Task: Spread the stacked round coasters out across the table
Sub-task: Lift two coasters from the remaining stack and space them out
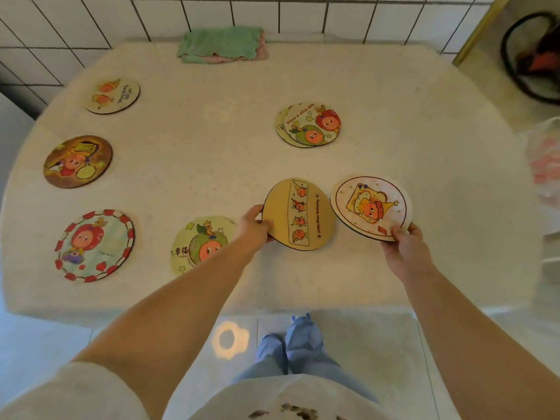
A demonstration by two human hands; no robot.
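My left hand (254,228) grips the left edge of a yellow round coaster (298,214), held tilted just above the table (212,140). My right hand (406,247) pinches the near edge of a pale pink coaster (371,206), also lifted. A small stack of coasters (307,124) with "Have a nice day" on top lies further back. Single coasters lie flat: a cream one (112,94) far left, a brown one (78,161), a red-rimmed one (94,245), and a green one (201,244) partly hidden under my left forearm.
A folded green and pink cloth (222,43) lies at the table's far edge against the tiled wall. A plastic bag (545,165) sits off the right side. The table's near edge runs just below my forearms.
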